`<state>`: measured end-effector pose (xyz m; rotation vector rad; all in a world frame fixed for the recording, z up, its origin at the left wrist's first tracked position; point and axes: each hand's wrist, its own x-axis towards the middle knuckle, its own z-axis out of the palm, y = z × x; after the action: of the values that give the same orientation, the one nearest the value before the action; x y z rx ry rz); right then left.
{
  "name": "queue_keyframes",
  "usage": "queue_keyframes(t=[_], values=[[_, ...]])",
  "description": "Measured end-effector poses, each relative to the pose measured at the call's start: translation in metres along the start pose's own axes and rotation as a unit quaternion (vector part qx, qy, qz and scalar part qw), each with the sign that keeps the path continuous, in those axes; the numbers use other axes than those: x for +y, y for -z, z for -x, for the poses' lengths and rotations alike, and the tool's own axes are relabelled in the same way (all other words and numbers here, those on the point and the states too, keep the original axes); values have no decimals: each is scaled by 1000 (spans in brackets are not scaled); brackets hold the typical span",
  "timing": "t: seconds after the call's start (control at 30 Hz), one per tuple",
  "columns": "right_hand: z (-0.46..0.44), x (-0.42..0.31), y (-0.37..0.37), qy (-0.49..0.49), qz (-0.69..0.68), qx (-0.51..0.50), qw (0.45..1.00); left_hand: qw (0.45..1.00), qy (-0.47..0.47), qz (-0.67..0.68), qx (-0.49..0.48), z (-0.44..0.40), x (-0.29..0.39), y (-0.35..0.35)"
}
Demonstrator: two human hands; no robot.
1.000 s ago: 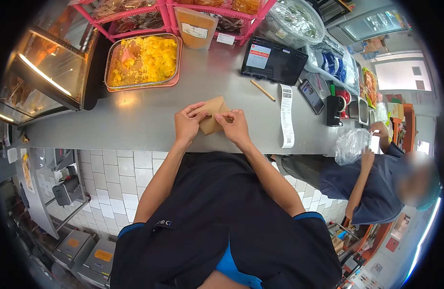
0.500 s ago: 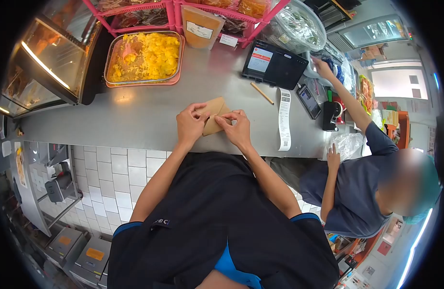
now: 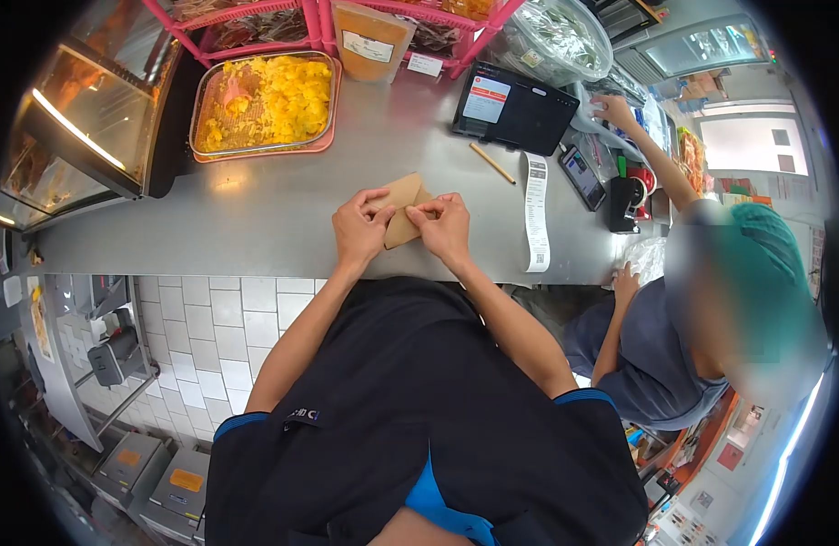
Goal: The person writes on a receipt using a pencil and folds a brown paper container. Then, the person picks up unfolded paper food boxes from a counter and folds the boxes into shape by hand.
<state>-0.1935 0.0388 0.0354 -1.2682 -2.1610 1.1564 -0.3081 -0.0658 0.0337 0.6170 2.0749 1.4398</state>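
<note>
A small brown paper envelope [image 3: 402, 194] is held just above the steel counter [image 3: 283, 214], between my two hands. My left hand [image 3: 359, 230] pinches its left side with thumb and fingers. On the other side, my right hand [image 3: 443, 227] grips the paper near the flap. The fingertips of both hands almost meet at the middle of the envelope. Whether anything is inside it cannot be seen. To the right of my hands lie a long printed receipt [image 3: 536, 214] and a thin wooden stick [image 3: 492, 164].
A tray of yellow food [image 3: 288, 100] stands at the back left, beside a lit display case [image 3: 83, 118]. Behind the receipt are a black tablet [image 3: 515, 107] and a phone [image 3: 583, 177]. At the right, a co-worker [image 3: 656, 346] reaches over the counter's end near a tape dispenser [image 3: 627, 205].
The co-worker has leaned closer to the counter, one arm now stretched toward the bags at the back right. My hands keep their hold on the envelope, with only slight finger movement.
</note>
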Motion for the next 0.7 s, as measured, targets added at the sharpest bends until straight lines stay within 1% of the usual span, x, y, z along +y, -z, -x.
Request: queue_keyframes(t=[0.03,0.07,0.1,0.13,0.2,0.23,0.3,0.33,0.37,0.4,0.43,0.5,0.53,0.6,0.67,0.7], values=[[1,-1,0,-2,0,1,1000,1000,8,25,-2,0,-1,1],[1,-2,0,-39,-18,0,999,999,16,50,-3,-1,-1,1],[2,-3,-1,-77,-35,0,996,999,15,50,-5,2,0,0],[3,-6,-3,-77,-36,2,996,999,10,33,5,5,1,-2],[8,-10,-8,10,55,39,998,1000,6,16,14,5,1,-2],[5,-6,-8,7,56,37,998,1000,3,15,6,2,-1,0],[-4,3,-7,-36,-20,-1,999,1000,3,12,-5,0,-6,3],[-2,3,-8,-40,-21,-1,999,998,7,54,-13,-1,-8,5],[-1,2,-8,-82,-45,-1,996,995,11,97,-20,-1,-10,6],[0,-2,-8,-122,-68,-1,990,995,11,95,-21,1,-10,5],[1,-7,-9,-120,-70,-1,990,996,25,80,-12,2,-9,3],[8,-16,-9,36,30,22,999,997,41,64,-2,1,-9,3],[6,-17,-6,37,30,21,999,996,39,83,1,-2,-9,6],[2,-18,1,5,8,-10,1000,994,39,101,7,-3,-3,13],[0,-13,1,22,8,-22,999,959,198,200,27,-6,13,19],[0,-11,2,35,10,-35,999,959,199,201,31,-7,14,16]])
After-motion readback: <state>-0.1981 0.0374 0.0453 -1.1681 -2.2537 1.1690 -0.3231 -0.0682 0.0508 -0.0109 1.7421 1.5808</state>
